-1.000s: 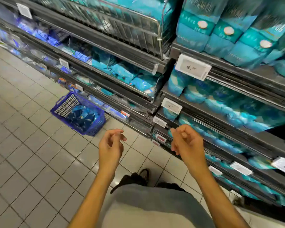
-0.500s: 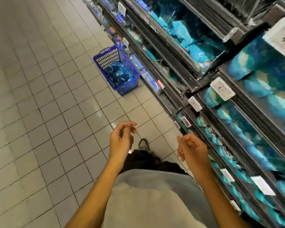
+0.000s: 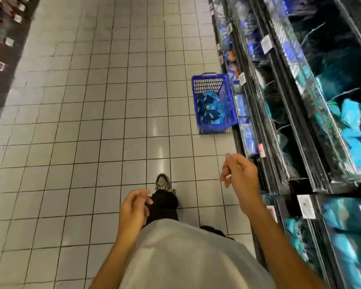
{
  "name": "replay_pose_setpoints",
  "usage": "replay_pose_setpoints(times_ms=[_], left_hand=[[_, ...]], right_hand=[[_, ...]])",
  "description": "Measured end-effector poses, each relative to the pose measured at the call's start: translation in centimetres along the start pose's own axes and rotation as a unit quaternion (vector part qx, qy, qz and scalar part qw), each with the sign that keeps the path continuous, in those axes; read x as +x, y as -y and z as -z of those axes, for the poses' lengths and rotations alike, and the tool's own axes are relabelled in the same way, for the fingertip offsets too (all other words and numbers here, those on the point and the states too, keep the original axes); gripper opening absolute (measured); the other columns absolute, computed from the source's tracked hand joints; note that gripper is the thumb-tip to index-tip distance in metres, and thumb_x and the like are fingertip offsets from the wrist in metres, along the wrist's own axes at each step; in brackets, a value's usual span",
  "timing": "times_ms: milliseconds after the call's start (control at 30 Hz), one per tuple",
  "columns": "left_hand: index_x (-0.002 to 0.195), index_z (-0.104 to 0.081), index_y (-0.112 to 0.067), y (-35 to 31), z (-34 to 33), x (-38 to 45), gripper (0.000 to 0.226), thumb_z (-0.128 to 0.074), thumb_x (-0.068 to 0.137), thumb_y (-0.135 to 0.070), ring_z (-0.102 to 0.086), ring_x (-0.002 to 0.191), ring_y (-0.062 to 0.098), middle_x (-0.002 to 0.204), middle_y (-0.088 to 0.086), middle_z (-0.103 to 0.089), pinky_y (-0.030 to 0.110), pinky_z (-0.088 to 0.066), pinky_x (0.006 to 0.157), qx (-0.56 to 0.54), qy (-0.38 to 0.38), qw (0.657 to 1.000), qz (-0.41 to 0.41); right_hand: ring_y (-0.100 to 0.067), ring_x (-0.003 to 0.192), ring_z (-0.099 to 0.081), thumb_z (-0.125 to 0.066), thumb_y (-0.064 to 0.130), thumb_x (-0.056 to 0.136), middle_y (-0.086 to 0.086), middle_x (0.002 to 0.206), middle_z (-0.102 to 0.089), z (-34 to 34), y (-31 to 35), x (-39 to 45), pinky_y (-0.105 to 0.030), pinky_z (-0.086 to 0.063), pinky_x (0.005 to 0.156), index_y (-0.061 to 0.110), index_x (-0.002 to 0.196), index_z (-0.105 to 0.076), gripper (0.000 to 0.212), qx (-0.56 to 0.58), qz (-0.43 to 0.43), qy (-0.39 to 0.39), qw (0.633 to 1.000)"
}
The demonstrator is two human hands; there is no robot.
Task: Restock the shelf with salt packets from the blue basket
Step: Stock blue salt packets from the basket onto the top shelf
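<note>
One blue basket (image 3: 214, 103) on floor tiles. My two hands: left hand (image 3: 133, 209), right hand (image 3: 241, 176), both empty. One shoe (image 3: 163, 182) visible. Packets in basket too blurred to count.

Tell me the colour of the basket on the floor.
Blue, a plastic lattice basket, seen in the head view beside the shelves.

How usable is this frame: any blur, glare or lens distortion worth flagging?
Head view: the shelves on the right are smeared by motion blur and price tags are unreadable; the basket and floor are sharper. Ceiling light glares off the tiles ahead of the shoe. Wide-angle distortion bows the tile lines. Both hands, left and right, are lit evenly.
</note>
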State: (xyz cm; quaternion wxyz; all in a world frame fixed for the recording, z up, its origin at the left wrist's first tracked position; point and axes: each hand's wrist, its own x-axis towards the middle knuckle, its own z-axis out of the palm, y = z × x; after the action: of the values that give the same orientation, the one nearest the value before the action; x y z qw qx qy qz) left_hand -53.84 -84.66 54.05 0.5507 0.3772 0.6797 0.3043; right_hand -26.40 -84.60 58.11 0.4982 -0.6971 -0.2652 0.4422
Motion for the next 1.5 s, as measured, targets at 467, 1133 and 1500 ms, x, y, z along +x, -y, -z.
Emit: replay_pose_setpoints(times_ms=[467,1133,1500], left_hand=[[0.1,-0.069,-0.013,-13.7,3.1,22.9,0.022,-0.048,0.104,-0.01,-0.052,0.06,0.014,0.084,0.005,-0.067,0.025,-0.04,0.046,0.032,0.06,0.997,0.024],[0.099,-0.068,-0.017,-30.7,-8.9,46.9,0.019,-0.052,0.105,-0.023,-0.059,0.066,0.016,0.087,0.007,-0.07,0.018,-0.044,0.048,0.123,0.079,0.989,0.024],[0.096,-0.07,-0.012,-43.4,-18.5,62.6,0.02,-0.051,0.103,-0.018,-0.057,0.062,0.016,0.084,0.008,-0.07,0.02,-0.043,0.047,0.2,0.193,0.96,-0.015]], right_hand=[[-0.002,0.045,-0.045,-0.056,0.005,0.1,-0.018,0.056,-0.053,-10.6,5.1,12.3,-0.013,-0.038,0.048,0.005,0.069,-0.054,0.032,-0.127,0.013,-0.016,0.992],[-0.015,0.05,-0.055,-0.057,0.021,0.102,-0.006,0.058,-0.06,-10.0,11.1,45.4,-0.029,-0.046,0.051,0.018,0.068,-0.056,0.034,-0.126,-0.018,-0.09,0.988],[-0.016,0.045,-0.052,-0.06,0.03,0.097,-0.002,0.051,-0.059,-12.7,19.6,61.0,-0.026,-0.041,0.044,0.025,0.065,-0.058,0.032,-0.041,-0.038,-0.177,0.983]])
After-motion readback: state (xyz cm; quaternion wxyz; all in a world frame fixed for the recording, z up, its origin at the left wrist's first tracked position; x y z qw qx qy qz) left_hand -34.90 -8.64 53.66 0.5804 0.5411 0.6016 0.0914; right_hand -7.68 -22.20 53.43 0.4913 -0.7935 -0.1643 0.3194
